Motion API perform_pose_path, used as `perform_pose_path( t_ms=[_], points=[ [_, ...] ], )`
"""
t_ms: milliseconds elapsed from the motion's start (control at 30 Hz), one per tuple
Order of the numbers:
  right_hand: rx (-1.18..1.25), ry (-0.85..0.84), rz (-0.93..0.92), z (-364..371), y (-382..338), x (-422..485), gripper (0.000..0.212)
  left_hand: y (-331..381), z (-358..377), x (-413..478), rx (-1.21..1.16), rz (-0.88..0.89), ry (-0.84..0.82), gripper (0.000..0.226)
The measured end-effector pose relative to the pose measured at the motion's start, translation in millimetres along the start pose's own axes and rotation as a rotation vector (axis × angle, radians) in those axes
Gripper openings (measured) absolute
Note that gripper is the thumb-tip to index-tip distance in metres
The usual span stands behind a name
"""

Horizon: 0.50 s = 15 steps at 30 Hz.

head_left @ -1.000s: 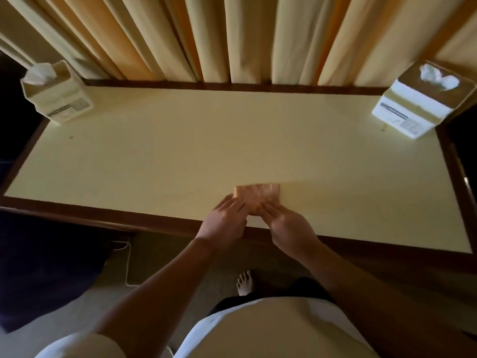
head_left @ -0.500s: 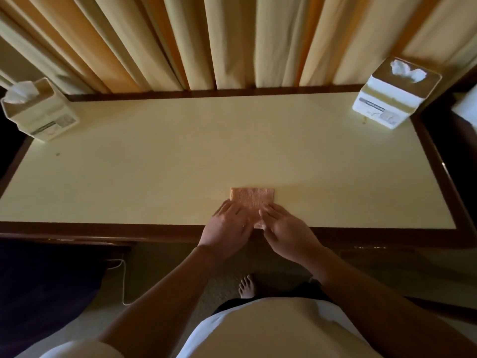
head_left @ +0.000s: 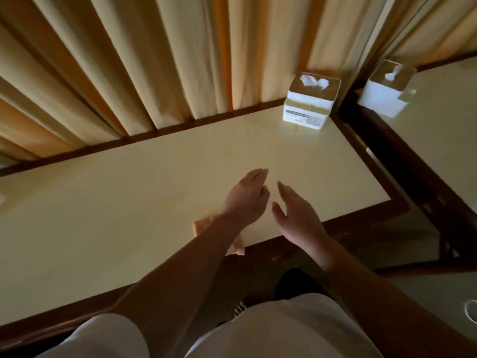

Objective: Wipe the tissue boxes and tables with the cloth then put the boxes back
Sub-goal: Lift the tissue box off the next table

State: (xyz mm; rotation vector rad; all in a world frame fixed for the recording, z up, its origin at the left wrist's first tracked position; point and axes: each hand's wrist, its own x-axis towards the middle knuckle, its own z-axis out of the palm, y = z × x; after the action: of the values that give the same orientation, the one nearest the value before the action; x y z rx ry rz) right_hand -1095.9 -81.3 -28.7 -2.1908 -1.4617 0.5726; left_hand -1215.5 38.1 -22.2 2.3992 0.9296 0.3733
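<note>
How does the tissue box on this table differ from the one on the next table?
This table's box stands at the far right corner; the next table's box stands near that table's left edge. This table's box shows a printed label in front; the next table's box looks plain, though blurred. The first's tissue spreads wide, the other's rises narrow. Both are white with brown tops.

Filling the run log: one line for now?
left hand open; right hand open; cloth unheld at table edge; tissue box at far corner
</note>
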Motion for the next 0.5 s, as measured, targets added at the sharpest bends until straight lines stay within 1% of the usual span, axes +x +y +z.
perform_pose_path(
  t_ms=[133,333,500],
  points=[
    [0.104,0.078,0.08,-28,6,15,0.063,21,-3,41,-0.051,-0.007,-0.033,0.055],
    [0.108,0.153,0.123,-59,35,53,0.06,47,-4,107,-0.13,-0.041,-0.027,0.052],
    [0.122,0.218,0.131,-80,64,104,0.059,57,3,177,-0.154,-0.093,-0.052,0.05]
  ],
)
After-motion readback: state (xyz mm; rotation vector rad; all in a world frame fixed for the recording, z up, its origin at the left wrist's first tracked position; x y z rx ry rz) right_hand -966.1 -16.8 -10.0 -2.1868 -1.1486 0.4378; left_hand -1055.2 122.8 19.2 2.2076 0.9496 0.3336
